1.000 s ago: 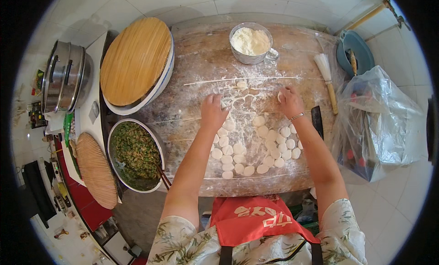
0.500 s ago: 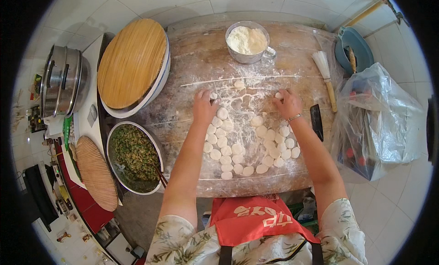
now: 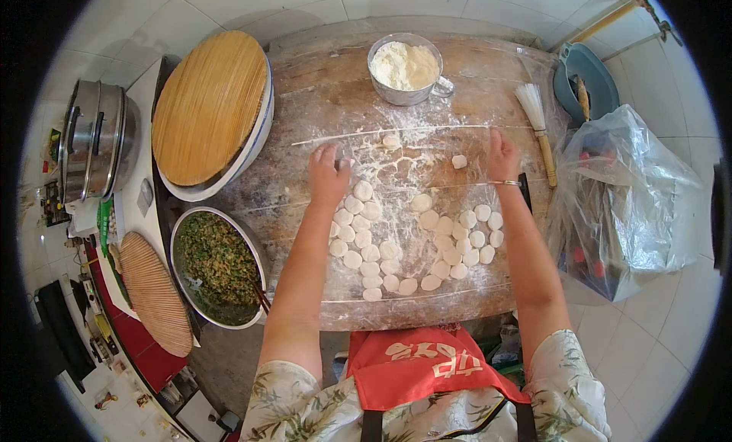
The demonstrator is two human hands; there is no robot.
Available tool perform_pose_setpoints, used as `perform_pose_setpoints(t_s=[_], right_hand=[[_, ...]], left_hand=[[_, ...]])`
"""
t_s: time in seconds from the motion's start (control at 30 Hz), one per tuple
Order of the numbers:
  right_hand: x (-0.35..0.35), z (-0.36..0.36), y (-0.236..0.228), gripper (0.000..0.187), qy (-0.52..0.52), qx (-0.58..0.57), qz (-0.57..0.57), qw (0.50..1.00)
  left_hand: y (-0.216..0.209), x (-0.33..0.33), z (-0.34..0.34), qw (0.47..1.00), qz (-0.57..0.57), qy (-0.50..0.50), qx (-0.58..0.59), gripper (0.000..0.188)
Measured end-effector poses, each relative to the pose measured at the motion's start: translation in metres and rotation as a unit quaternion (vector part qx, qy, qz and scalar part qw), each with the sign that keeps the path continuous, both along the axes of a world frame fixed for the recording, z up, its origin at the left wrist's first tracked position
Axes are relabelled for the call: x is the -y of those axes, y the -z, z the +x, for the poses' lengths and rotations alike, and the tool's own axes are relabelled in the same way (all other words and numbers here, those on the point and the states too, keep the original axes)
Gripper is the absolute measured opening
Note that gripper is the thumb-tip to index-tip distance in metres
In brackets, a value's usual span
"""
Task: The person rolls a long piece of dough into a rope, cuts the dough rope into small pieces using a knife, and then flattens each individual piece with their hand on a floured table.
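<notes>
On the floured wooden board [image 3: 305, 84], my left hand [image 3: 329, 175] is at the left, its fingers bent around a small white dough piece [image 3: 347, 163] that they partly hide. Farther right, my right hand [image 3: 502, 158] is held with its fingers stretched away from me and nothing visible in them. A flattened dough piece [image 3: 459, 161] lies just left of it, apart from the fingers. Another small dough piece [image 3: 391, 141] sits between the hands, farther back. Nearer me, several flat dough rounds [image 3: 370, 252] lie in two loose groups between my forearms.
A metal cup of flour [image 3: 406, 68] stands at the back. At the left are a bowl of green filling [image 3: 217, 263] with chopsticks and a basin under a slatted lid [image 3: 210, 107]. A brush [image 3: 539, 122], plastic-covered box [image 3: 633, 206] and blue-grey basin [image 3: 602, 76] are at the right.
My right hand has let go of its dough piece and moved right, away from it. My left hand has shifted slightly left and stays at its piece. The whole view has shifted a little.
</notes>
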State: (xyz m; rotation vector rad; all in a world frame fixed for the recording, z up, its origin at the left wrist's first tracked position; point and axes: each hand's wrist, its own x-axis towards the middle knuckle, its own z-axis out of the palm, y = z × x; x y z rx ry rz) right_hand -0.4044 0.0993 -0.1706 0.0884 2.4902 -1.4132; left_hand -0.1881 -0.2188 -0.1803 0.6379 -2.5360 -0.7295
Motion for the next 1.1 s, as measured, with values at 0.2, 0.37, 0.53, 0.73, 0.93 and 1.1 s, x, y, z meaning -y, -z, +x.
perform_pose_setpoints(t_s=[0.2, 0.37, 0.53, 0.73, 0.93, 1.1], right_hand=[[0.013, 0.032, -0.044, 0.032, -0.242, -0.055, 0.128, 0.960], [0.026, 0.052, -0.043, 0.045, -0.295, -0.102, 0.238, 0.920], [0.052, 0.057, -0.016, 0.068, -0.283, -0.281, 0.302, 0.866], [0.068, 0.046, 0.005, 0.074, -0.311, -0.219, 0.352, 0.855], [0.021, 0.058, 0.007, 0.061, -0.349, -0.152, 0.141, 0.914], [0.004, 0.119, -0.032, 0.043, -0.473, -0.178, 0.073, 0.860]], left_hand=[[-0.027, -0.010, -0.003, 0.974, 0.173, -0.074, 0.125, 0.041], [-0.020, -0.019, -0.002, 0.982, 0.100, -0.046, 0.156, 0.041], [-0.011, -0.030, -0.018, 0.991, -0.085, -0.006, 0.105, 0.058], [-0.004, -0.036, -0.041, 0.963, -0.139, -0.014, 0.231, 0.062], [0.025, 0.007, -0.005, 0.977, 0.190, 0.087, 0.052, 0.049], [-0.022, -0.047, -0.006, 0.987, 0.042, 0.140, 0.071, 0.046]])
